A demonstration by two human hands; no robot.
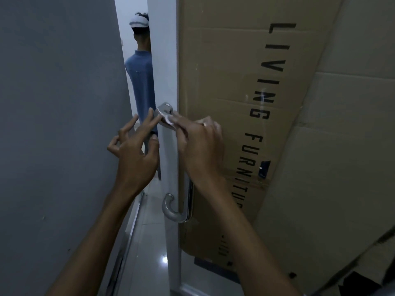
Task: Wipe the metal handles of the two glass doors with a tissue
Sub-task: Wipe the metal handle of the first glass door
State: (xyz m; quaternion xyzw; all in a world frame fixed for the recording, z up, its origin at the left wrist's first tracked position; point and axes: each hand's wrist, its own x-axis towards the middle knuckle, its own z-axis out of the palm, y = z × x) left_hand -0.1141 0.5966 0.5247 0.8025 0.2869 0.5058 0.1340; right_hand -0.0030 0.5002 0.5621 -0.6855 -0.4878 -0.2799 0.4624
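Observation:
A glass door (164, 67) stands ajar, its pane backed by cardboard. Its curved metal handle (171, 212) runs down the door edge, with the upper mount by my fingers and the lower curl near the floor. My right hand (201, 146) pinches a white tissue (170, 120) against the top end of the handle. My left hand (134, 150) steadies the door edge: index and middle fingers touch the handle's top mount, the thumb presses the edge, and the other fingers are curled.
A grey wall (59, 124) fills the left. Large cardboard sheets (245, 82) printed "LIVING FURNITURE" lean behind the glass on the right. Through the narrow gap a person in a blue shirt (141, 82) stands with back turned. Pale floor tiles (149, 253) lie below.

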